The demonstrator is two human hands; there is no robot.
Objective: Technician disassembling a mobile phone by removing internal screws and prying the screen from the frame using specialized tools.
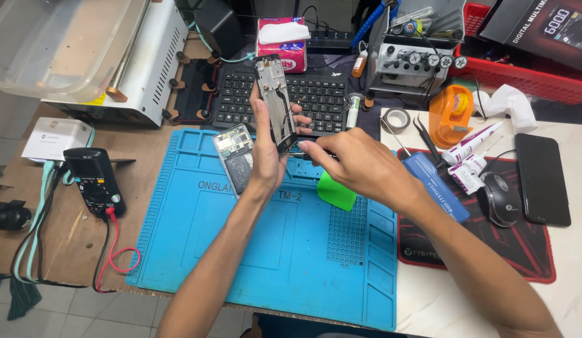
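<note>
Above the blue mat (203,250), the left hand (269,147) grips a phone frame (276,100) upright while the right hand (353,164) pinches a thin tool (295,152) at its base.

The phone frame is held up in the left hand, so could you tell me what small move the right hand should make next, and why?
Probably a slight steadying of the right hand at the lower end of the phone frame. The left hand holds the frame upright over the blue mat, and the right fingers pinch at its bottom edge; what they grip is too small to tell.
</note>
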